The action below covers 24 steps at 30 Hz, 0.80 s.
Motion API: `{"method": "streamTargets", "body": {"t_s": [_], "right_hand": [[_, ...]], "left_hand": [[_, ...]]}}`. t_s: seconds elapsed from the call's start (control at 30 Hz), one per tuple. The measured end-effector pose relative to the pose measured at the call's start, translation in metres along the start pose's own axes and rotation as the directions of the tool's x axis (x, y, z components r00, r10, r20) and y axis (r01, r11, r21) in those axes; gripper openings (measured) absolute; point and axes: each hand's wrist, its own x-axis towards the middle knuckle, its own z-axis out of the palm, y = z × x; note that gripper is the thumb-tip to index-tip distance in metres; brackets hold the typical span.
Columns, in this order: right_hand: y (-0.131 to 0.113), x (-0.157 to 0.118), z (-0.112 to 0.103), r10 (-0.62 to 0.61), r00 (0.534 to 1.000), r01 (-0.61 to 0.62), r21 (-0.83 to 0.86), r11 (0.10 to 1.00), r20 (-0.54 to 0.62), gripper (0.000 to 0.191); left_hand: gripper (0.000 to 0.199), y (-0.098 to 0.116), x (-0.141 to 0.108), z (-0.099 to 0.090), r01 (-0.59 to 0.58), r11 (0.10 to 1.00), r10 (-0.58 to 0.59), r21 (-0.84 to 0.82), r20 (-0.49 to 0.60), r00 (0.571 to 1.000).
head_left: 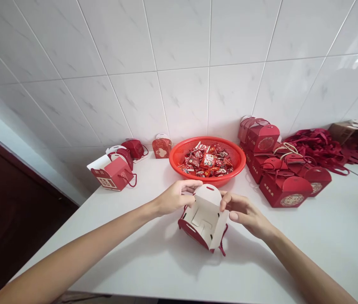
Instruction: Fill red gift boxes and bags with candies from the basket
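A red gift box [203,217], white inside, stands with its top unfolded on the white table in front of me. The box's far rounded flap, with a slot in it, points up. My left hand [179,196] grips the box at its far left corner, thumb inside and fingers behind the flap. At the far right corner, my right hand [245,213] pinches the right-hand flap between thumb and fingers. Dark red cord handles hang at the box's sides. Inside, only the pale cardboard floor with its interlocking tabs shows.
Just behind the box, a red plastic basket [175,158] contains many small red-wrapped sweets [209,160]. Folded red gift boxes [285,190] are stacked at right, beside a heap of dark red ribbons [313,143]. More red boxes [115,171] stand at left. A tiled wall [182,97] closes the back.
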Motion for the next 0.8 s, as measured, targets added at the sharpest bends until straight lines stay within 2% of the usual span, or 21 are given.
{"method": "streamTargets", "body": {"t_s": [0.13, 0.23, 0.37, 0.43, 0.53, 0.63, 0.73, 0.8], "right_hand": [[0.000, 0.000, -0.002, 0.087, 0.996, -0.087, -0.020, 0.996, -0.029, 0.042], [-0.001, -0.001, -0.002, 0.100, 0.994, -0.102, -0.039, 0.994, -0.044, 0.039], [-0.002, -0.001, -0.003, 0.092, 0.995, -0.093, -0.039, 0.995, -0.040, 0.043], [-0.004, -0.002, -0.005, 0.125, 0.992, -0.125, -0.032, 0.992, -0.004, 0.041], [-0.008, -0.005, -0.009, 0.198, 0.977, -0.192, -0.088, 0.978, 0.074, 0.035], [-0.008, -0.006, -0.015, 0.246, 0.966, -0.230, -0.171, 0.958, 0.081, 0.045], [-0.004, -0.006, -0.019, 0.235, 0.971, -0.220, -0.234, 0.947, 0.035, 0.045], [-0.002, -0.004, -0.021, 0.217, 0.976, -0.207, -0.267, 0.941, 0.009, 0.044]], "left_hand": [[0.061, -0.005, 0.002, -0.013, 0.038, 0.998, -0.036, -0.055, 0.045, 0.998], [0.056, -0.014, 0.002, -0.019, 0.003, 0.999, 0.000, -0.054, 0.052, 0.999], [0.030, -0.024, -0.001, -0.021, -0.089, 0.992, 0.082, 0.085, 0.078, 0.994], [0.025, -0.025, -0.003, -0.020, -0.119, 0.972, 0.103, 0.204, 0.089, 0.991], [0.031, -0.024, -0.005, -0.016, -0.132, 0.927, 0.140, 0.352, 0.003, 0.990], [0.030, -0.025, -0.007, -0.009, -0.097, 0.920, 0.152, 0.379, -0.118, 0.981], [0.025, -0.033, -0.006, -0.001, -0.093, 0.953, 0.155, 0.287, -0.199, 0.968], [0.022, -0.042, -0.003, 0.006, -0.067, 0.990, 0.094, 0.124, -0.229, 0.969]]}}
